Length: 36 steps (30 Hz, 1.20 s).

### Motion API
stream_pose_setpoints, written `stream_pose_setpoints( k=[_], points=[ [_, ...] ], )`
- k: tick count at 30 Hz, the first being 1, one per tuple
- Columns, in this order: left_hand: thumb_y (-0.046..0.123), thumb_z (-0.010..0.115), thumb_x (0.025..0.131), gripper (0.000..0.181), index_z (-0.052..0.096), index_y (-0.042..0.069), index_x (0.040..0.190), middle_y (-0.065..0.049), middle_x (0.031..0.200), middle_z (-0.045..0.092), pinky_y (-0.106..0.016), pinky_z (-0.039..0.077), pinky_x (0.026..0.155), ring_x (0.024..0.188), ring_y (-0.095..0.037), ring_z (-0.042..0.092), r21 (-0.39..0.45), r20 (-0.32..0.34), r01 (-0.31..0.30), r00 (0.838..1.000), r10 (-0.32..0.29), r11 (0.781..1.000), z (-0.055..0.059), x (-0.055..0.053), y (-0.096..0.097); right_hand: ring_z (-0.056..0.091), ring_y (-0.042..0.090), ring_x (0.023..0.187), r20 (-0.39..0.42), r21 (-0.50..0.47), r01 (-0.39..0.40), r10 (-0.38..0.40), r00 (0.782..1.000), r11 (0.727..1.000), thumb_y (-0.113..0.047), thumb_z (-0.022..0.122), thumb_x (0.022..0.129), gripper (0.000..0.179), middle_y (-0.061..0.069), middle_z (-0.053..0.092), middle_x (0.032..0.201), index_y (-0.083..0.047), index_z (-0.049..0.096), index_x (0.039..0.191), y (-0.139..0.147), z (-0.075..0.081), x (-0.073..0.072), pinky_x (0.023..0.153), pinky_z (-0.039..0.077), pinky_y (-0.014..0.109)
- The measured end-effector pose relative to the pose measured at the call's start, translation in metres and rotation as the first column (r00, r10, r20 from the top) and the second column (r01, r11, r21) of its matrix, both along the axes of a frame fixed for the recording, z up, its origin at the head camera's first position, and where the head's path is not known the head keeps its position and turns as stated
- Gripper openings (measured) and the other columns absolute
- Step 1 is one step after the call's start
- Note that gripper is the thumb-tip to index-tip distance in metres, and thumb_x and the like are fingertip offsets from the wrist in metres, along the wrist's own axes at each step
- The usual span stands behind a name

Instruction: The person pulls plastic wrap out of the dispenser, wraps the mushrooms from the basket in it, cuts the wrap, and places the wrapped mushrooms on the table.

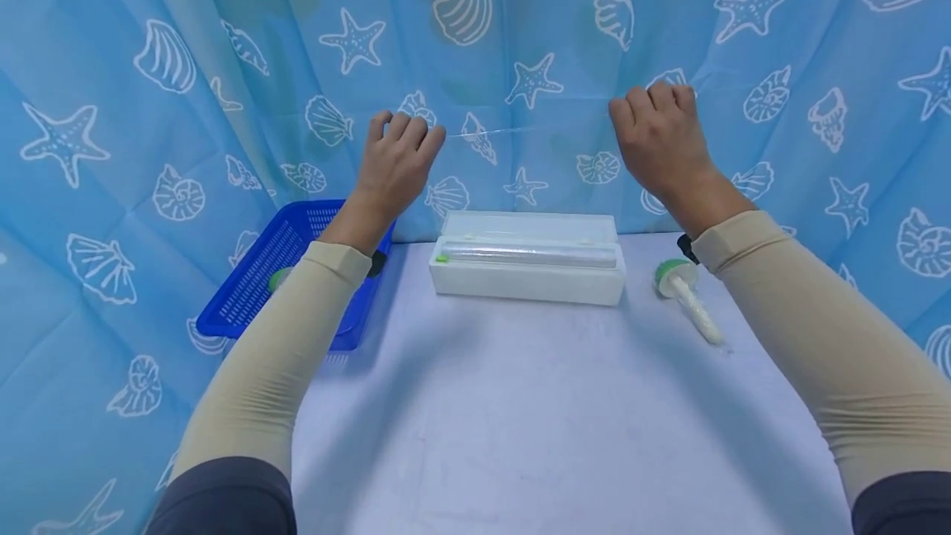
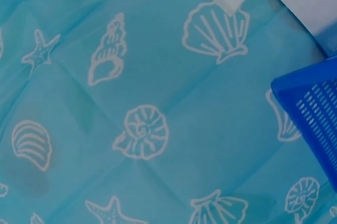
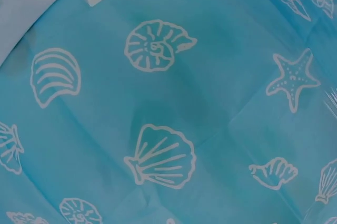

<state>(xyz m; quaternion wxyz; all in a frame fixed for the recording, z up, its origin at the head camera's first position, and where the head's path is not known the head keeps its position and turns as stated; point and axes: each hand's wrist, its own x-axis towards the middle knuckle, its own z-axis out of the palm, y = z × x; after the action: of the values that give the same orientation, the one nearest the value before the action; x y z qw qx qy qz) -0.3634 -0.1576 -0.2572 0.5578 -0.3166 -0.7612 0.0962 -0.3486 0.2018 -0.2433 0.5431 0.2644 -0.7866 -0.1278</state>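
Both hands are raised above the table in front of the curtain, fingers curled. Between them stretches a thin sheet of clear plastic wrap [image 1: 494, 132], its edge catching a line of light. My left hand [image 1: 401, 147] grips one side of it, and my right hand [image 1: 660, 137], held a little higher, grips the other. Below and between them on the table sits a white cling film box [image 1: 527, 281], lid raised at the back, with a shiny roll of wrap [image 1: 531, 254] inside. Neither hand appears in the wrist views.
A blue plastic basket [image 1: 215, 322] stands at the left, partly behind my forearm, with something green [image 1: 278, 277] in it. To the right lies a green-topped object with a pale, film-wrapped stem [image 1: 697, 312]. A blue shell-print curtain [image 1: 535, 7] hangs behind the white table [image 1: 550, 419].
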Motion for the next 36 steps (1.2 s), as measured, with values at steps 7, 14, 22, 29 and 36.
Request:
stream_pose_setpoints(
  k=[7,14,22,29,36],
  points=[
    [-0.002,0.050,0.097,0.011,0.056,0.006,0.101,-0.012,0.086,0.054,-0.050,0.039,0.089,0.087,-0.032,0.054,-0.001,-0.060,0.056,0.997,-0.056,0.998,0.005,0.002,-0.002,0.051,0.042,0.087,0.024,-0.012,0.019,-0.019,1.000,1.000,0.001,0.050,0.097,0.008,0.024,0.053,0.088,0.006,0.052,0.103,-0.004,0.008,0.007,0.073,0.039,0.051],
    [0.002,0.039,0.102,0.018,0.056,0.005,0.105,-0.012,0.091,0.056,-0.050,0.038,0.091,0.090,-0.032,0.055,0.001,-0.019,0.050,0.999,-0.050,0.999,0.003,0.006,-0.003,0.051,0.042,0.087,0.046,-0.028,0.002,-0.001,0.999,1.000,-0.001,0.044,0.100,0.013,0.024,0.055,0.090,0.005,0.053,0.107,-0.004,0.005,0.010,0.075,0.039,0.050],
    [0.000,0.042,0.101,0.015,0.056,0.005,0.104,-0.012,0.090,0.056,-0.049,0.039,0.090,0.089,-0.031,0.055,0.007,-0.041,0.072,0.997,-0.072,0.997,0.002,0.006,-0.003,0.051,0.041,0.086,0.043,-0.029,0.000,0.002,0.999,1.000,0.000,0.045,0.099,0.012,0.024,0.055,0.091,0.005,0.053,0.107,-0.006,0.001,0.013,0.073,0.038,0.050],
    [-0.002,0.045,0.100,0.013,0.056,0.004,0.100,-0.012,0.087,0.055,-0.048,0.040,0.087,0.083,-0.030,0.052,0.104,-0.116,0.117,0.988,-0.105,0.988,0.013,0.011,-0.001,0.051,0.042,0.084,-0.045,-0.067,-0.079,0.077,0.996,0.995,0.003,0.043,0.098,0.011,0.024,0.053,0.088,0.006,0.052,0.104,-0.007,0.015,0.021,0.071,0.035,0.050],
    [0.000,0.041,0.100,0.016,0.056,0.005,0.102,-0.012,0.089,0.057,-0.048,0.039,0.086,0.086,-0.031,0.053,0.066,-0.089,0.085,0.993,-0.078,0.994,0.010,0.016,0.002,0.051,0.043,0.086,0.007,-0.083,-0.062,0.062,0.998,0.995,0.003,0.044,0.098,0.012,0.024,0.054,0.089,0.006,0.053,0.106,-0.005,0.011,0.025,0.072,0.036,0.051]
  ],
)
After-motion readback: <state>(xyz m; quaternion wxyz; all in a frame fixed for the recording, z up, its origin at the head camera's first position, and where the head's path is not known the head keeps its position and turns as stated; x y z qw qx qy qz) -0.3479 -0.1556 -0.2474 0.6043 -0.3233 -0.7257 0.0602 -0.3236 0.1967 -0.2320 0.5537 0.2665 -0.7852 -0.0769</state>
